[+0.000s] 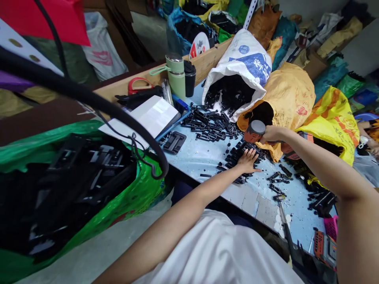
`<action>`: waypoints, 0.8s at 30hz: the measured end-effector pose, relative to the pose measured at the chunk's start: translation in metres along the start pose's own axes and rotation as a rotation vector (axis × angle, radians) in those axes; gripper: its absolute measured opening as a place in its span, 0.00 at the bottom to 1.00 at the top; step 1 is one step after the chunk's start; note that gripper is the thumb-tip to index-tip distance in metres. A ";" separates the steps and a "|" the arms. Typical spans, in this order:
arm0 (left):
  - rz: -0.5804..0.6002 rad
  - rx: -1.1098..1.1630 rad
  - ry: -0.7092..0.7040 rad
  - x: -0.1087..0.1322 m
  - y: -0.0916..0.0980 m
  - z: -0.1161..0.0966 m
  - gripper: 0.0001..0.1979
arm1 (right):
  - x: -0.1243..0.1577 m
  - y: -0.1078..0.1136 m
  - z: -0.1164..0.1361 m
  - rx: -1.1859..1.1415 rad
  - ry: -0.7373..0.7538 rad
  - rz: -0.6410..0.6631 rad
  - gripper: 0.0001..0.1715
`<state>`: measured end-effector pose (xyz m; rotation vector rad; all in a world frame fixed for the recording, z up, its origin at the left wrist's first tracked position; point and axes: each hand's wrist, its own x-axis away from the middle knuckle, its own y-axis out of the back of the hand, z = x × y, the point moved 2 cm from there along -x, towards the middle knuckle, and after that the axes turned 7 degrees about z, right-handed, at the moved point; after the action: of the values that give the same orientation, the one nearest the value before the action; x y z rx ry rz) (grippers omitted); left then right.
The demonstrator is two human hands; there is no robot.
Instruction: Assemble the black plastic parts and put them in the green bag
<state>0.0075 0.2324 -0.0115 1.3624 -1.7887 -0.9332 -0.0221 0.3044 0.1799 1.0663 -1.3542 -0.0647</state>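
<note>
My left hand [248, 161] lies with its fingers spread on a cluster of black plastic parts [232, 159] on the light blue tabletop. Just beyond it, my right hand [269, 134] grips an orange and grey power drill [254, 132], held above the parts; its tip is hidden. More black parts [207, 124] are heaped farther back, in front of an open white sack [248, 59]. Small loose black parts [278, 177] are scattered right of my left hand.
An orange sack [291, 94] and a yellow bag [334, 126] stand at the right. A hammer [284, 217] and a battery pack [325, 248] lie near the front edge. A green bag [151, 179] of black parts is at left, beneath a black cable [112, 108]. Another person's hand [373, 148] shows far right.
</note>
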 end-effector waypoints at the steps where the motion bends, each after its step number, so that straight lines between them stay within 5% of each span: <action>1: 0.003 0.003 -0.003 0.000 0.001 0.000 0.45 | 0.001 -0.002 0.002 -0.005 0.007 0.021 0.07; 8: 0.051 0.034 0.014 -0.002 0.005 -0.002 0.45 | 0.009 -0.010 0.014 0.047 -0.004 0.041 0.06; 17: 0.096 0.101 0.041 0.057 -0.005 -0.006 0.49 | 0.028 -0.025 0.034 0.084 0.153 0.021 0.08; 24: 0.014 0.030 -0.008 0.063 -0.003 -0.004 0.43 | 0.031 -0.034 0.038 0.262 0.167 -0.040 0.08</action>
<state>-0.0011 0.1698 -0.0057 1.3643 -1.8229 -0.9095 -0.0261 0.2448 0.1751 1.2887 -1.2124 0.1738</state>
